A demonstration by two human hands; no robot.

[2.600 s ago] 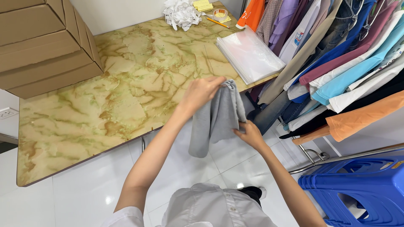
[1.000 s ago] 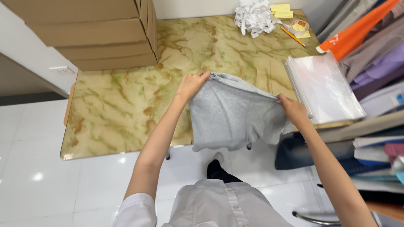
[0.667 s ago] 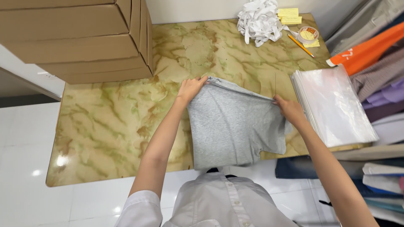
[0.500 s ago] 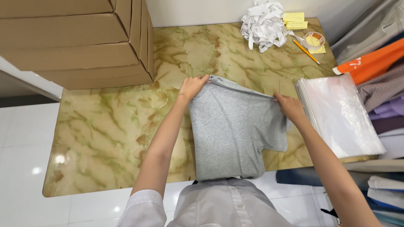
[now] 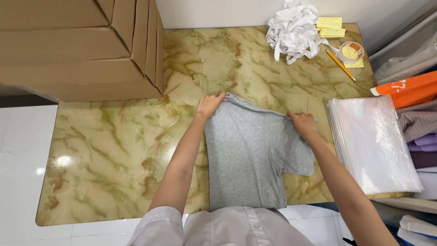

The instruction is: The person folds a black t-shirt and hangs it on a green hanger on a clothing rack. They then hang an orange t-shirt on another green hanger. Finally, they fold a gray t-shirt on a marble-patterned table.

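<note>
The left hand [image 5: 210,104] pinches the far left corner of a grey T-shirt [image 5: 250,155], fingers curled shut on the cloth at the shoulder. The right hand [image 5: 302,125] pinches the far right corner the same way, fingers closed on the fabric just by the sleeve. The shirt lies flat on the marbled table [image 5: 114,155], spread between the two hands, its near hem at the table's front edge, touching the person's white shirt.

A stack of brown cardboard boxes [image 5: 77,45] fills the far left corner of the table. At the far edge lies a heap of white ribbon [image 5: 293,29], with yellow sticky notes [image 5: 330,26] just beside it to the right. Near them sit a tape roll [image 5: 350,51] and a yellow pencil [image 5: 340,65]. A pile of clear plastic bags [image 5: 373,146] lies at the right end of the table, well apart from the shirt. Past the table's right edge are folded clothes [image 5: 419,132] in orange, checked brown and purple; the orange one carries a white mark too small to make out.

Half a second ago the shirt hung partly over the front edge; now it has come down flat on the table, both hands still gripping the same corners, a little nearer the person.
</note>
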